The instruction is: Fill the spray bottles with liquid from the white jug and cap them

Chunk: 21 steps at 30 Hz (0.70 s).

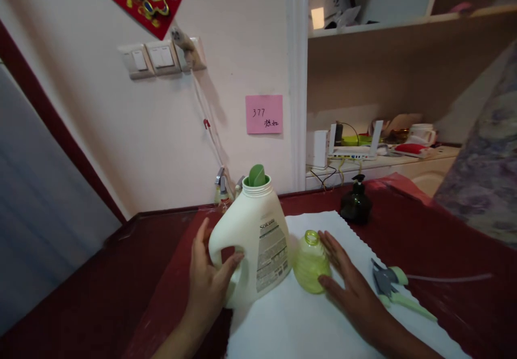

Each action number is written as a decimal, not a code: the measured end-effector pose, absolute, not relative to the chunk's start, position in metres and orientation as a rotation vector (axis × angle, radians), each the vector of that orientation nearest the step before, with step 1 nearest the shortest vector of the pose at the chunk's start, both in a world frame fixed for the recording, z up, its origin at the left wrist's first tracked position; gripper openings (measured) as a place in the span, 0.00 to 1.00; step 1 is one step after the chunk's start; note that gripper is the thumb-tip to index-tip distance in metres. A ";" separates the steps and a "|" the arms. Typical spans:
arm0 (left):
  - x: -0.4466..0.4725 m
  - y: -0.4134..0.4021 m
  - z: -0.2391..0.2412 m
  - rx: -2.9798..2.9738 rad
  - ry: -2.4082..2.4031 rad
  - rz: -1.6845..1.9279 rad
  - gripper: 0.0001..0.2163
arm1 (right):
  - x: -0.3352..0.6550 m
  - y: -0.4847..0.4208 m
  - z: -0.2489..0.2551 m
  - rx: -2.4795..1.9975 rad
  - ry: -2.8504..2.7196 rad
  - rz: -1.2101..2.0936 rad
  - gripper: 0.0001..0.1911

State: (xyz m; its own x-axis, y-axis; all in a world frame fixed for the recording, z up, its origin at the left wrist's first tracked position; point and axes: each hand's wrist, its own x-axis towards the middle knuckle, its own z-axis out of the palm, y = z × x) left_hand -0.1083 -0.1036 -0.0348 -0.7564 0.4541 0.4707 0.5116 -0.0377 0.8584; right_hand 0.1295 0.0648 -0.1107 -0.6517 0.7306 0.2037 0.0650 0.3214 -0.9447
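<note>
A large white jug point(258, 240) with an open threaded neck and a printed label stands on a white cloth point(299, 321). My left hand point(208, 275) is wrapped round its handle, thumb through the loop. Right of the jug sits a small yellow-green ribbed bottle point(310, 262) with no cap. My right hand point(347, 278) rests against its right side, fingers stretched out and touching it. A green cap point(257, 175) shows just behind the jug's neck.
A dark pump bottle point(355, 203) stands at the cloth's far edge. A green spray head with a thin tube point(393, 289) lies to the right. Spray bottles point(223, 189) stand by the wall. The dark red table point(100, 294) extends left; a cluttered counter point(383, 157) lies behind.
</note>
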 end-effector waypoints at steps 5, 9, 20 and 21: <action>-0.091 -0.122 -0.019 -1.052 -1.695 -1.721 0.33 | 0.160 0.091 -0.066 -0.820 -1.704 1.180 0.31; -0.053 -0.128 -0.001 -1.481 -1.486 -1.580 0.26 | 0.195 0.123 -0.029 -0.910 -1.914 0.900 0.22; 0.008 -0.063 -0.016 -2.050 -1.988 -1.425 0.38 | 0.231 0.145 -0.065 -0.806 -2.785 0.762 0.26; 0.009 -0.060 -0.020 -2.047 -2.035 -1.443 0.38 | 0.230 0.142 -0.062 -0.780 -2.797 0.759 0.24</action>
State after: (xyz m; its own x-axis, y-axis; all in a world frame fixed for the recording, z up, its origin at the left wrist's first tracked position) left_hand 0.0087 -0.0595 -0.0199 -0.1931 0.8367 0.5125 0.7605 -0.2024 0.6170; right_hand 0.2301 0.1423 -0.0623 -0.8559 0.5172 -0.0001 0.4463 0.7384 -0.5055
